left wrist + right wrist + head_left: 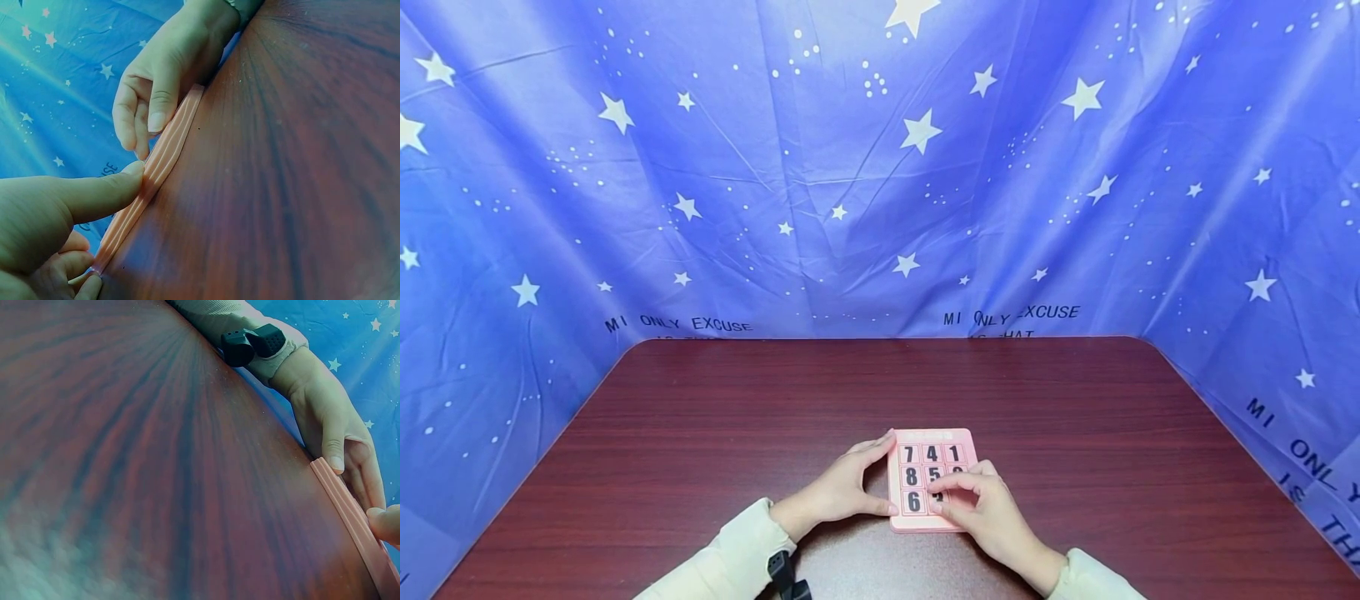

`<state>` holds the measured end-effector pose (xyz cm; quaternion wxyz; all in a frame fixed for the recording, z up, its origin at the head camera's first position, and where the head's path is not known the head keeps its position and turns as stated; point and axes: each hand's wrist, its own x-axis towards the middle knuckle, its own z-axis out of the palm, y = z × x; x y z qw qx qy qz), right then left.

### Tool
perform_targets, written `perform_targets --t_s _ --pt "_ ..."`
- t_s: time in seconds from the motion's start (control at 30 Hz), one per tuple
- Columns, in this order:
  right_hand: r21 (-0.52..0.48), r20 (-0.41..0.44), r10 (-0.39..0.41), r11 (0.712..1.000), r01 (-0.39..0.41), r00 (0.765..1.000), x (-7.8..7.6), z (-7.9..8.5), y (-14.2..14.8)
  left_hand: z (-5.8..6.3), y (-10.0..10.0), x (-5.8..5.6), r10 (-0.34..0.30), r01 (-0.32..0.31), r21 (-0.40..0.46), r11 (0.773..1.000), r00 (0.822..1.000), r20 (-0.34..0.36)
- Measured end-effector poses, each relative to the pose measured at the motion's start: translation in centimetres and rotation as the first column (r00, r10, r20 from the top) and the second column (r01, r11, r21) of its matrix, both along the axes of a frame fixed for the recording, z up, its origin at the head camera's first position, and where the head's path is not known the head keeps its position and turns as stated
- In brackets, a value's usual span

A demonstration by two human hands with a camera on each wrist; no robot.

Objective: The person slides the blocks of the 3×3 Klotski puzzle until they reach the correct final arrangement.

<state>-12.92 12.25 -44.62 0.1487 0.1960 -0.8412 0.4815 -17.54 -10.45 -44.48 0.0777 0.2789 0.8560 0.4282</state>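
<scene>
A pink sliding number puzzle [912,477] lies flat on the table, its black digits facing up. My left hand [835,493] grips its left side, the thumb at the near corner and a finger at the far corner. Over the lower middle tiles, the thumb and forefinger of my right hand [996,518] touch the puzzle's face with their tips close together, covering some digits. The left wrist view shows the puzzle's ridged pink side [156,172] between both hands. Seen from the right wrist, the left thumb rests at one end of the puzzle [353,519].
The dark red wooden table [700,417] has rounded far corners. A blue curtain [850,167] with white stars hangs behind it and at both sides. A black device [784,575] is strapped at the left wrist, over a pale sleeve [730,558].
</scene>
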Motion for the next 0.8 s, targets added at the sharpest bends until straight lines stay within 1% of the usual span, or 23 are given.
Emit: perform_targets --t_s 0.1,0.2,0.6,0.7,0.8 --pt "0.013 0.007 -0.002 1.000 0.002 1.000 -0.4 -1.0 0.4 0.0 0.0 0.0 0.001 -0.001 -0.007 1.000 1.000 0.004" --pt "0.008 0.014 0.007 1.000 -0.007 1.000 -0.6 -1.5 0.9 -0.1 0.1 0.0 0.003 -0.003 -0.013 1.000 1.000 0.001" --pt "0.008 0.009 0.005 1.000 -0.005 1.000 -0.7 -1.6 1.5 0.0 0.0 0.0 -0.004 0.004 0.004 1.000 1.000 -0.001" --pt "-0.004 0.023 0.004 1.000 -0.004 1.000 -0.7 -1.6 1.3 0.0 0.0 0.0 -0.003 0.003 -0.001 1.000 1.000 -0.006" --pt "-0.006 0.078 -0.009 1.000 0.009 0.997 -0.5 -1.3 0.9 0.0 0.0 -0.1 0.000 0.000 -0.005 1.000 1.000 -0.008"
